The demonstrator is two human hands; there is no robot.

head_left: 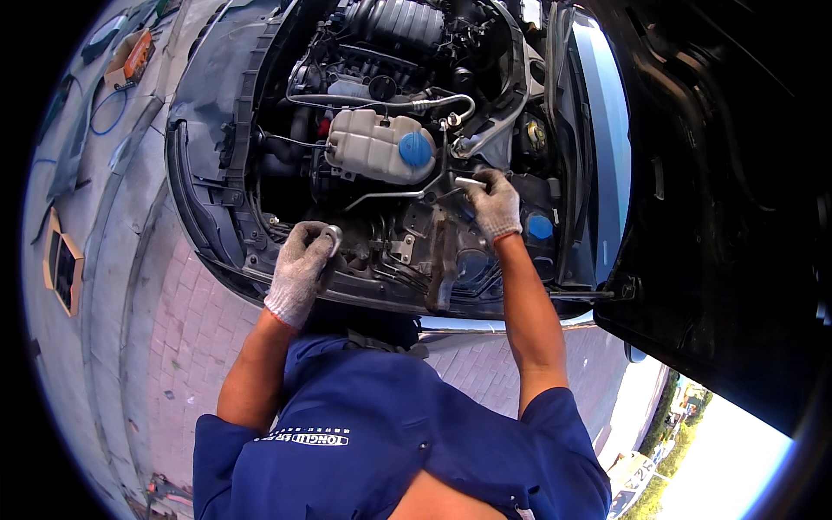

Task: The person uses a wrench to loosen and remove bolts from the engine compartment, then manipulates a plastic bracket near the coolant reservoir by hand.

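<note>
My right hand [497,208], in a whitish knit glove, is closed on one arm of what looks like a three-way socket wrench [446,180]. The tool has a dark hub and slim metal arms, and lies over the front of the engine bay. My left hand [299,267], gloved alike, pinches a small round shiny metal piece [334,237] above the bay's front edge; its exact kind is unclear. Between and beyond the hands sits a cream coolant tank [368,143] with a blue cap [416,149].
Hoses, a metal pipe [355,101] and the engine [399,26] fill the far side. Another blue cap [540,227] is right of my right hand. The dark raised hood [693,173] stands at the right. Cartons [128,59] lie on the paving at left.
</note>
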